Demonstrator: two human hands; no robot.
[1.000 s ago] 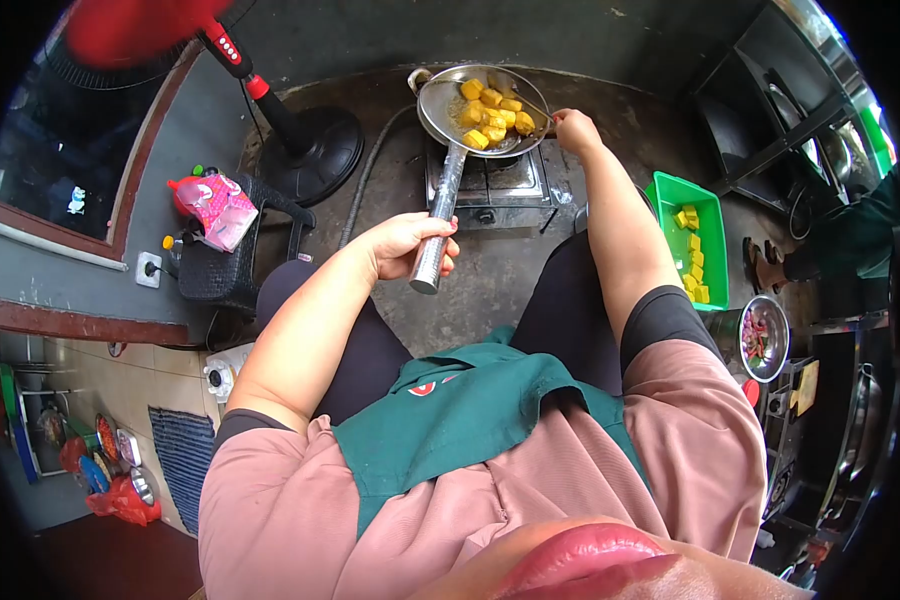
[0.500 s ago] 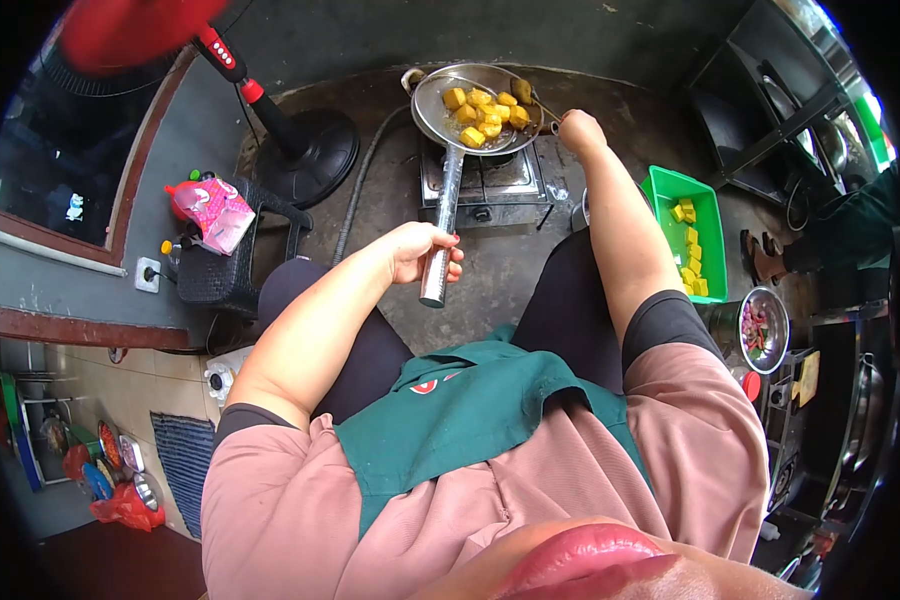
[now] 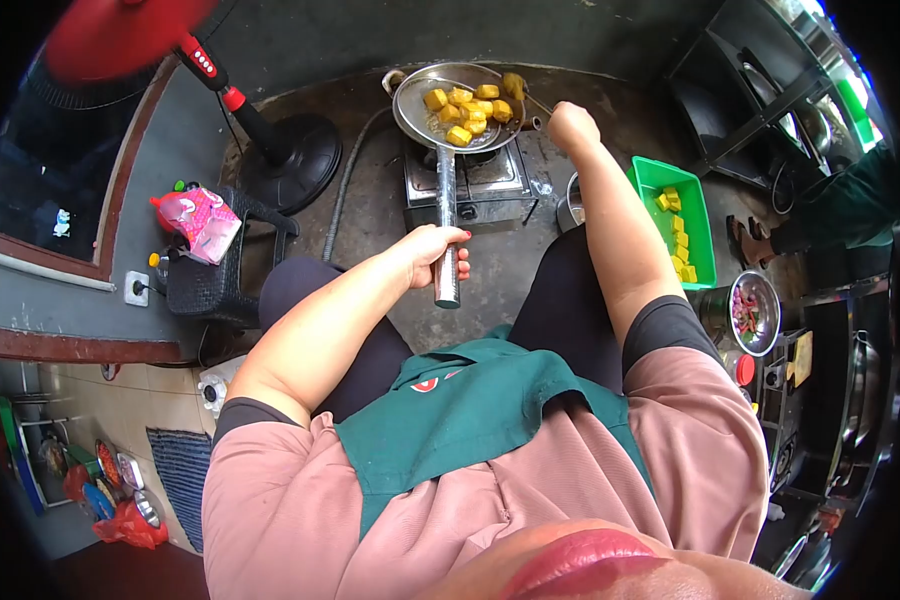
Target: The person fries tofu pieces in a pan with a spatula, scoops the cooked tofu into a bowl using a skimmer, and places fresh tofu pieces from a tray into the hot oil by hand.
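My left hand (image 3: 441,257) is wrapped round the silver tubular handle (image 3: 446,200) of a strainer (image 3: 425,100). Several yellow chunks (image 3: 460,112) lie in the strainer, which is over a pan (image 3: 394,82) on a low gas stove (image 3: 470,190). To the right of the pan, my right hand (image 3: 574,128) is closed on a thin utensil handle (image 3: 540,105) that reaches toward the pan's right side. One browner chunk (image 3: 513,86) sits at that side, by the utensil's end. Whether the utensil touches it is too small to tell.
A green tray (image 3: 705,225) with several yellow chunks stands right of the stove. Behind it are a bowl of red and purple pieces (image 3: 753,313) and another person's leg (image 3: 805,232). At left stand a red fan (image 3: 230,98) and a black chair (image 3: 210,280).
The strainer and its chunks have shifted left in view, and the handle has turned more upright. The browner chunk has come to the pan's right side. Both hands keep their grip.
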